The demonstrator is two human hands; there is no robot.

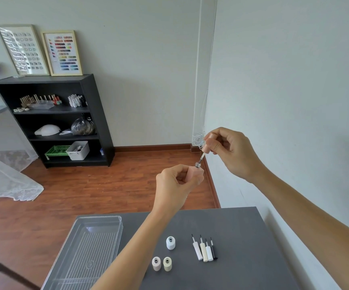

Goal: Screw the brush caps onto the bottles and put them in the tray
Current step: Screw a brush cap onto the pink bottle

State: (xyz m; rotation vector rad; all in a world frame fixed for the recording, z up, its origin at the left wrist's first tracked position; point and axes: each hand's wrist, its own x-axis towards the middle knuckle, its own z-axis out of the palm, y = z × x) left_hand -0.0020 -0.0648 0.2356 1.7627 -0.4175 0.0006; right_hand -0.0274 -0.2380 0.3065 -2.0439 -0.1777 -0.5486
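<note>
I have the left hand (177,181) gripping the pink bottle (197,171) upright in the air beyond the tabletop's (242,227) far edge, neck exposed. My right-hand fingers (215,145) pinch the pink brush cap (208,143), brush tip entering the neck, ready to twist. The tray (98,222) waits at the left edge.

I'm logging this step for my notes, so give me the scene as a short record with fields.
left hand: grips pink bottle upright
right hand: holds pink brush cap, brush tip at the bottle's neck
cap state: not yet screwed on
bottles on table: three, uncapped
loose brush caps: four, in a row
tray: clear, holds no bottles
</note>
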